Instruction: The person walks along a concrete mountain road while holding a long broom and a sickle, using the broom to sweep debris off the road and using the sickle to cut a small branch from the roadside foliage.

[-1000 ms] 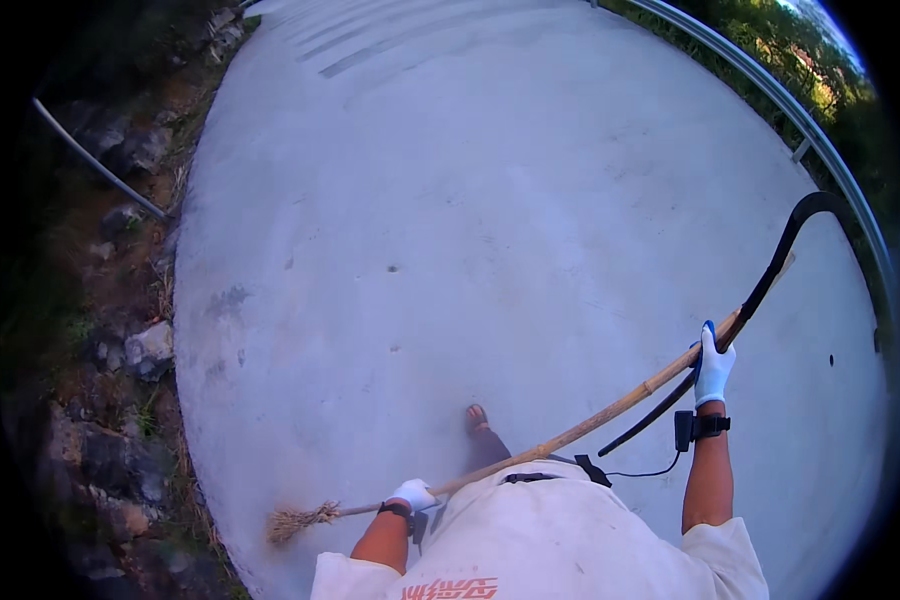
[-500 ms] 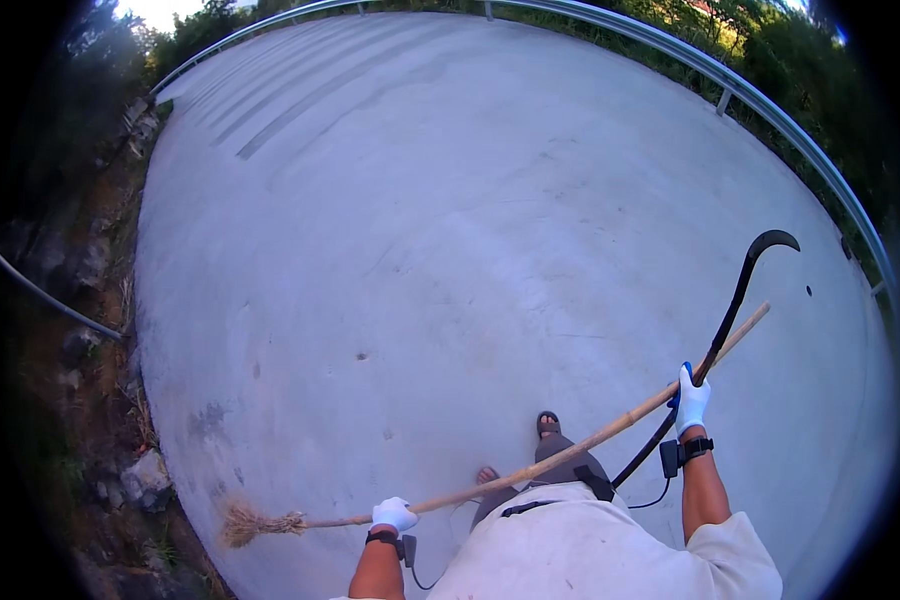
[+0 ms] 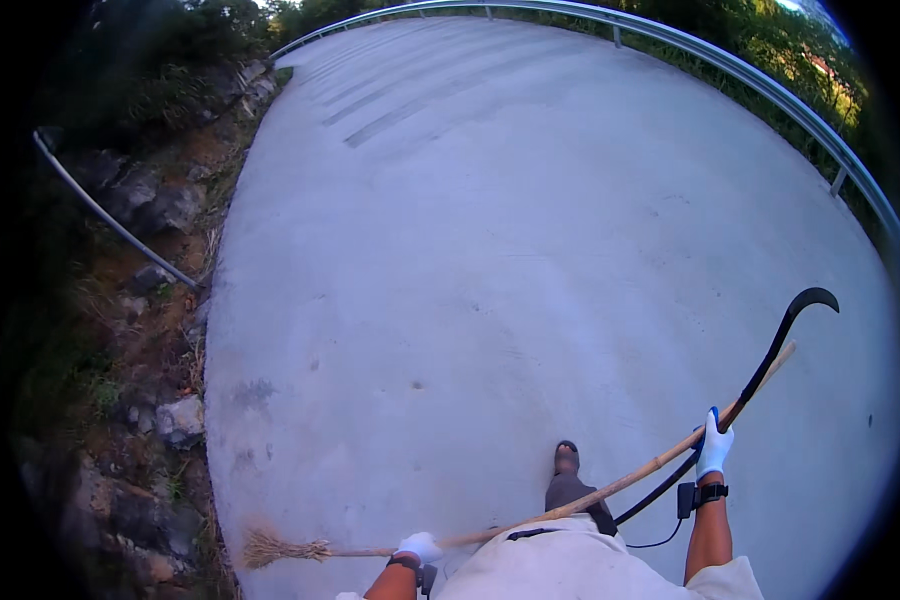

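Across my body lies a straw broom with a long bamboo handle [image 3: 610, 487]; its bristle head [image 3: 280, 549] is at the lower left. My left hand [image 3: 420, 547], in a white glove, is closed round the handle a little way from the bristles. My right hand [image 3: 715, 446], in a white and blue glove, is closed round the handle's upper part and also round a black long-handled sickle [image 3: 778, 350]. The sickle's hooked blade [image 3: 815, 299] rises past the broom's far end, and its lower shaft passes down toward my waist. The palms are hidden.
I stand on a pale concrete road [image 3: 450, 290] with grooved stripes at the far left. A metal guardrail [image 3: 740, 72] curves along the far and right edge. On the left is a rocky, weedy bank with a grey pipe [image 3: 120, 228] and a pale rock [image 3: 180, 421].
The view has turned left, with the road and bank shifting right in it. Both hands, still gripping the broom and sickle, appear lower and farther right. One foot is now hidden.
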Demonstrator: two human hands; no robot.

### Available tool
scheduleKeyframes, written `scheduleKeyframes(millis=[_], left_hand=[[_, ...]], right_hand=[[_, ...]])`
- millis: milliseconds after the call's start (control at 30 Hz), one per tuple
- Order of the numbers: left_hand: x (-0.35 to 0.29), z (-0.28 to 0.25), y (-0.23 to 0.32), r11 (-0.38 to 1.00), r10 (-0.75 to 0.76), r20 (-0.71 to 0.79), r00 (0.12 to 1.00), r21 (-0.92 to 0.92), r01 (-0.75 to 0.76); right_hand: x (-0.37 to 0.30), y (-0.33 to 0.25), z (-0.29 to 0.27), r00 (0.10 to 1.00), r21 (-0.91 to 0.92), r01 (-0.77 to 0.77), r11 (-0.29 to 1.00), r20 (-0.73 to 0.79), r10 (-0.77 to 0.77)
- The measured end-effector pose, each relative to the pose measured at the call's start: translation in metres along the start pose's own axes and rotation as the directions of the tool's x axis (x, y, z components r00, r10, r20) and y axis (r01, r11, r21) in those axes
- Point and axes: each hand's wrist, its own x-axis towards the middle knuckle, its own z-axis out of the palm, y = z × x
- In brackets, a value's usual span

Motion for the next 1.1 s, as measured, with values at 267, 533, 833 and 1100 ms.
scheduleKeyframes(millis=[267, 533, 833, 1100], left_hand=[[-0.001, 0.011, 0.05, 0.954, -0.018, -0.033, 0.999, -0.301, 0.007], [-0.031, 0.005, 0.101, 0.89, 0.021, -0.079, 0.997, -0.452, -0.054], [0.088, -0.033, 0.064, 0.908, 0.107, -0.098, 0.989, -0.397, -0.137], [0.14, -0.146, 0.019, 0.957, 0.131, -0.079, 0.988, -0.25, -0.147]], right_hand=[[0.086, -0.078, 0.132, 0.955, 0.038, 0.114, 0.993, 0.273, -0.12], [0.089, -0.117, 0.212, 0.868, -0.005, 0.239, 0.971, 0.449, -0.212], [0.065, -0.161, 0.271, 0.855, -0.026, 0.347, 0.938, 0.419, -0.305], [0.073, -0.132, 0.288, 0.944, 0.067, 0.235, 0.97, 0.223, -0.244]])
